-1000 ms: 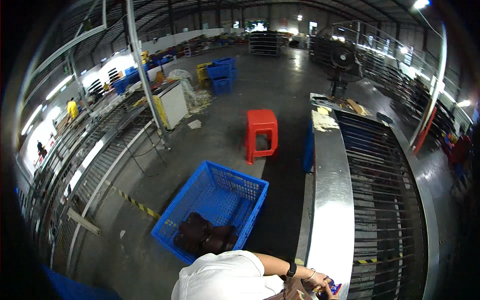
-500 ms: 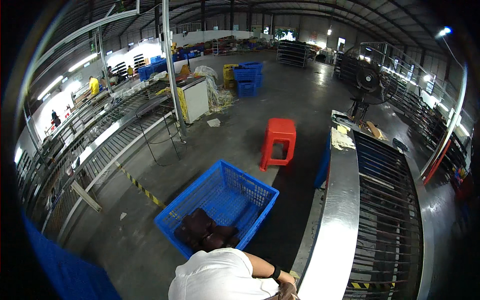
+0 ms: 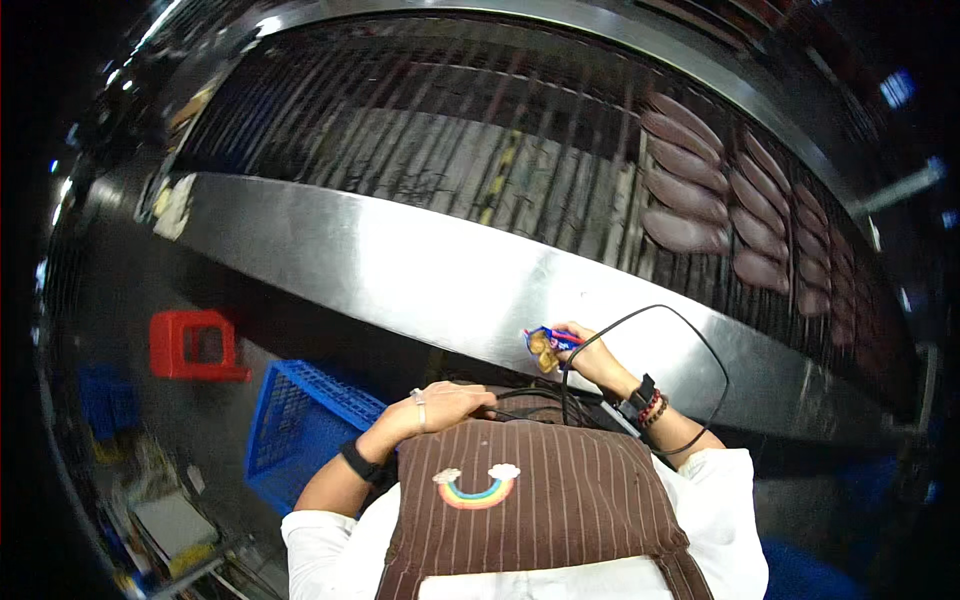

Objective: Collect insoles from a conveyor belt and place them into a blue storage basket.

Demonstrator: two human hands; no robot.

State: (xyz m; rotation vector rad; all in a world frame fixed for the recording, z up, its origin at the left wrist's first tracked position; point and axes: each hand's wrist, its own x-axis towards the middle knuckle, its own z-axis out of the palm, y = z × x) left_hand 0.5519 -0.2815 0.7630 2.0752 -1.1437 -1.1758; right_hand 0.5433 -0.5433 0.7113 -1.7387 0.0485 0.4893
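- Nearest you, your brown apron (image 3: 560, 500) with thin pale stripes carries a small rainbow patch (image 3: 477, 487) flanked by two white clouds; white sleeves show either side.
- Your left hand (image 3: 445, 405) lies flat on the apron's top edge, fingers relaxed and grasping nothing — a pale ring on one finger, a dark band at the wrist.
- Your right hand (image 3: 585, 350) is clenched around a small snack packet (image 3: 545, 343), glossy, blue and red with a yellowish patch, held just over the near edge of the steel rail (image 3: 400, 270); beads and a dark watch sit on that wrist.
- A thin black cable (image 3: 690, 330) loops from your chest up past that hand.
- Half a second ago you were looking out across the hall floor; now the view has swung onto the rail and your own front.
- To your left, lower down, sit a blue mesh plastic crate (image 3: 300, 430) and a red plastic stool (image 3: 195, 345).
- The rail is broad, smooth, brushed metal — behind it, dark slatted bars (image 3: 450, 130).
- Farthest, rows of dark brown oval pieces (image 3: 710, 190) lie on those bars.
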